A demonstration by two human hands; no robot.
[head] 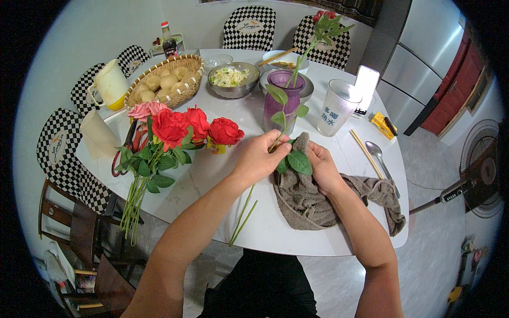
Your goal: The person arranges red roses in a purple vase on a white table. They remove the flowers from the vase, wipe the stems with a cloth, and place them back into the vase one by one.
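Note:
My left hand (260, 157) pinches a green artificial flower stem (248, 198) between thumb and fingers. Its leaves (277, 95) rise in front of a purple glass vase (274, 109), and its lower end reaches toward the table's front edge. My right hand (326, 169) grips a bunched grey-brown cloth (302, 206) at a green leaf (300, 162), part of which the cloth covers. One tall stem with a red bloom (324, 16) stands in the vase. Left of my hands lies a bunch of red artificial roses (171, 129) with a pink one (147, 110), stems over the edge.
Behind stand a wicker basket (191, 85) of round pale food, a metal bowl (234, 89) of chopped food and a soy-sauce-like bottle (169, 43). To the right are a frosted glass (332, 115), a lit phone (365, 87), chopsticks (366, 153), a spoon (377, 155) and a fan (483, 171).

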